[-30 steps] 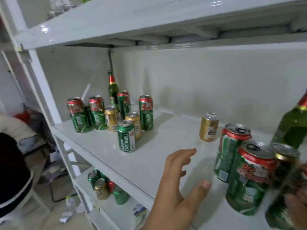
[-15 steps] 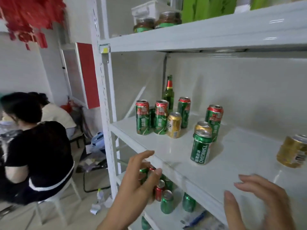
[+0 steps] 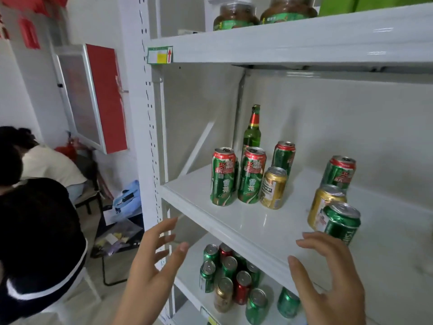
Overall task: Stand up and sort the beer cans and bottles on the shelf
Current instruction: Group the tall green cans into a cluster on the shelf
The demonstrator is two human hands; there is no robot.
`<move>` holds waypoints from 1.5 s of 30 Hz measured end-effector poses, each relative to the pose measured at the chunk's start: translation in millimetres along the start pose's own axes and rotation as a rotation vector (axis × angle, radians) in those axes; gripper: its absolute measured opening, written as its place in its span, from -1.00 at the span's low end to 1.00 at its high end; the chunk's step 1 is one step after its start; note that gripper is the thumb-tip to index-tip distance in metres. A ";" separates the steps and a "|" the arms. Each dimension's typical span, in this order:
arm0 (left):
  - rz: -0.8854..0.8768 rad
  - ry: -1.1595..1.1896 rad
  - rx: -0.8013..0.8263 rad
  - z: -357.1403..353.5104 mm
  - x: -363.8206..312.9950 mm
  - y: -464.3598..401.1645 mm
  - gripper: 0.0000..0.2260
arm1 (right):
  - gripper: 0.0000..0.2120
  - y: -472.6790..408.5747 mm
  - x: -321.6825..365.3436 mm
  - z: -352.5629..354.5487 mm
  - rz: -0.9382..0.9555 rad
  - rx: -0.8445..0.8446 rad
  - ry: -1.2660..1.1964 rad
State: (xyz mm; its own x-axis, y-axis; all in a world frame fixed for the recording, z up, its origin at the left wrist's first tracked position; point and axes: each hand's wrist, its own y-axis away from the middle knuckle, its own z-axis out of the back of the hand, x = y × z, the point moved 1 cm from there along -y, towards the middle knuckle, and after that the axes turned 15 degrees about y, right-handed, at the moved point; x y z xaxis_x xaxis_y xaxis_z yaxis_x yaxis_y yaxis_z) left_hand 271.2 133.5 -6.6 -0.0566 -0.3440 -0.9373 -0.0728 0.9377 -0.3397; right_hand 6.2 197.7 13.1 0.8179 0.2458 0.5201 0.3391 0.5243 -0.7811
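Just beyond the spread fingertips of both hands, on the white middle shelf (image 3: pixel 234 221): upright beer cans and one bottle. Left hand (image 3: pixel 150 275) raised before the shelf's front edge, fingers (image 3: pixel 164 227) splayed and relaxed, gripping nothing. Right hand (image 3: pixel 328 287) likewise loose, fingers (image 3: pixel 314 242) straight-ish and parted, thumb over the shelf lip, touching no can.

Nearest the right fingertips, just above and beyond them: a short green can (image 3: pixel 341 222) with white lettering, dented at the rim. Touching or just behind it, a gold can (image 3: pixel 322 205). Farther back, a tall green can with red collar (image 3: pixel 338 172).

Up and ahead of the left fingertips, between the two hands' reach: two tall green cans with red tops (image 3: pixel 222 177), (image 3: pixel 251 175) side by side, tabs opened. Just right of them, a shorter gold can (image 3: pixel 273 187). Behind, another green-and-red can (image 3: pixel 284 156) and a green glass bottle (image 3: pixel 252 130) with red and gold neck foil, standing near the back wall.

Below the hands, on the lower shelf (image 3: pixel 192 259): a cluster of green, red and gold cans (image 3: pixel 230 275), seen from above.

Above, on the top shelf (image 3: pixel 281 41): two dark jars (image 3: pixel 235 17) with green labels.
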 end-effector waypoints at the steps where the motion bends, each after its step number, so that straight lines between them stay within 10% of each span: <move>1: 0.002 -0.003 0.002 0.1 4.5 -7.5 -0.62 | -0.83 -4.2 -2.6 -10.4 -0.016 -0.001 -0.003; 17: -0.183 -0.014 0.209 -51.8 23.3 -157.6 -0.48 | -0.71 -101.9 -33.4 -104.9 -0.064 0.042 0.168; 27: -0.215 0.111 0.473 -86.8 50.7 -232.9 -0.29 | -0.13 -177.6 -24.8 -173.1 -0.116 0.345 0.616; 45: -0.277 0.393 0.705 -78.0 44.6 -260.1 -0.40 | -0.31 -118.1 67.6 -110.5 -0.327 -0.293 0.277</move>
State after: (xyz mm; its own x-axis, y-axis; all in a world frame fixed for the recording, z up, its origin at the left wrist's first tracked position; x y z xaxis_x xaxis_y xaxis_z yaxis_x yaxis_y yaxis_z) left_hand 209.9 -129.6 46.1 -0.4787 -0.4356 -0.7623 0.4942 0.5840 -0.6440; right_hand 72.8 62.4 102.4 0.7264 -0.1387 0.6732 0.6810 0.2780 -0.6775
